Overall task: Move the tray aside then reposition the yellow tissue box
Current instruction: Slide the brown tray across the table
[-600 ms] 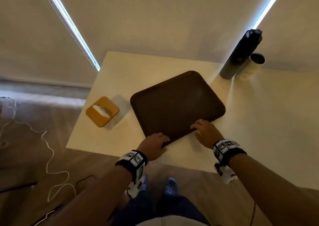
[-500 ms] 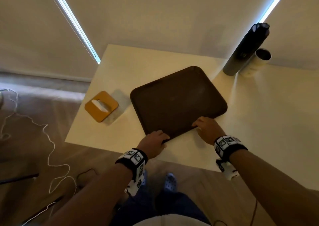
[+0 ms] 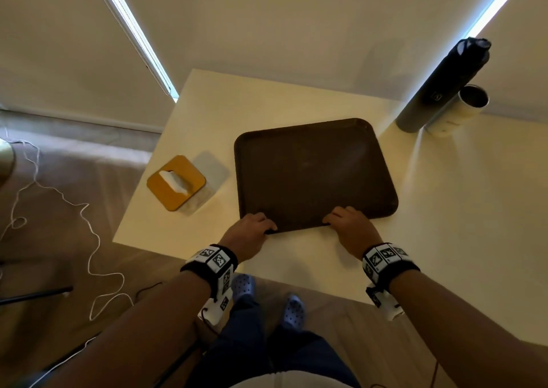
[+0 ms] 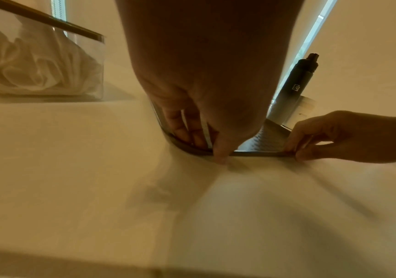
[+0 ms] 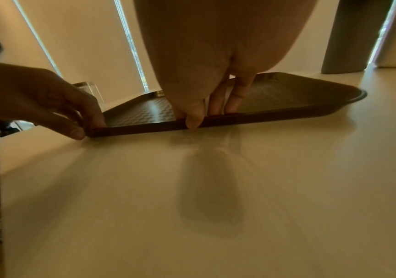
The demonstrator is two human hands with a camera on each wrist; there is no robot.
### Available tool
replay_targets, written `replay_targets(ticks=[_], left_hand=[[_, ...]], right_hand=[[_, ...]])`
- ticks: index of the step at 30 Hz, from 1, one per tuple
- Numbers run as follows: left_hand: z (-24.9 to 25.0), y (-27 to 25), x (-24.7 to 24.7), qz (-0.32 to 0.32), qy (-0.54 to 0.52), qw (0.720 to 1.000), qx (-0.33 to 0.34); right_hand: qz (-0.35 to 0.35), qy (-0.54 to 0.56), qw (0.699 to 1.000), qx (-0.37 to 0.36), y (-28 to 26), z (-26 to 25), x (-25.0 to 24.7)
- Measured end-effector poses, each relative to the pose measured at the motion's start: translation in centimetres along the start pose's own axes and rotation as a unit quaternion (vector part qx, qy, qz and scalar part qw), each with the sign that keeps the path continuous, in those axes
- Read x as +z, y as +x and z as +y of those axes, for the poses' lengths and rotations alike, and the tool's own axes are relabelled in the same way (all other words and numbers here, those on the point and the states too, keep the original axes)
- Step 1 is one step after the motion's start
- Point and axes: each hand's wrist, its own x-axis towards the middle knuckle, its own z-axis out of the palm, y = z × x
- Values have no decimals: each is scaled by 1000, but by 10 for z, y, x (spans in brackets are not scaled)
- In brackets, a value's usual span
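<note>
A dark brown tray point(image 3: 311, 171) lies flat on the cream table point(image 3: 444, 209). My left hand point(image 3: 252, 230) pinches its near left corner, fingers over the rim and thumb below, as the left wrist view shows point(image 4: 206, 143). My right hand point(image 3: 347, 224) pinches the near edge further right point(image 5: 204, 114). The yellow-lidded tissue box point(image 3: 176, 183) with clear walls stands left of the tray near the table's left edge, also seen in the left wrist view point(image 4: 40, 64). A white tissue pokes through its slot.
A tall dark cylinder point(image 3: 441, 85) and a pale cup point(image 3: 462, 108) stand at the back right by the wall. Bare table stretches to the right of the tray. A white cord point(image 3: 59, 209) lies on the floor at the left.
The tray has swung from a diagonal lie to nearly square with the table's front edge. Both hands moved with its near edge, keeping hold.
</note>
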Motion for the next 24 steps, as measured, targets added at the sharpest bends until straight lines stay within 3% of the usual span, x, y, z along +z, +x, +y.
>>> replay_targets(ticks=[6,16,24], left_hand=[[-28,30,-28,25,-10,999,-19],[-65,83,-65,51,-25,998,13],[-75,110,-85,44,-17,999,25]], right_hand=[[6,25,999,36,33,-17,1],[39,45,989,138,87,-31,-2],[61,66,984,157,113,-28,-9]])
